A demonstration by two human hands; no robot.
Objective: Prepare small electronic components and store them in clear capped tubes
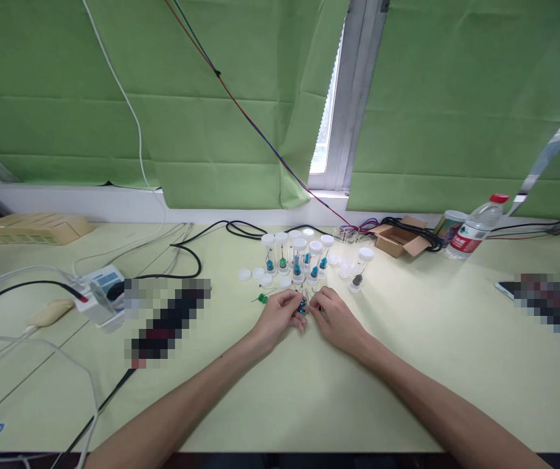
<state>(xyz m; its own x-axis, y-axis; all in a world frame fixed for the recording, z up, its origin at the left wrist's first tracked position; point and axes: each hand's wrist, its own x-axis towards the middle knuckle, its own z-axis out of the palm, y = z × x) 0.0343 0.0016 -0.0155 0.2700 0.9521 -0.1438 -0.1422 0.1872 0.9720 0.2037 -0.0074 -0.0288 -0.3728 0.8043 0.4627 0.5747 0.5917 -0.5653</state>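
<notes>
My left hand (280,314) is closed in a pinch on a small blue piece with thin wire leads (301,306). Close beside it, my right hand (333,318) is also pinched, its fingertips at thin wires; what exactly it grips is too small to make out. A green piece with wire leads (263,298) lies on the table left of my left hand. Behind my hands stand several clear vials with white caps (315,260), most with a blue piece inside, one with a green piece (282,262). One vial with a dark piece (360,273) stands apart to the right.
Loose white caps (245,275) lie around the vials on the pale table (407,365). A power strip (99,296) with cables is at left. At the back right are an open cardboard box (397,241), a can (450,227) and a water bottle (475,229).
</notes>
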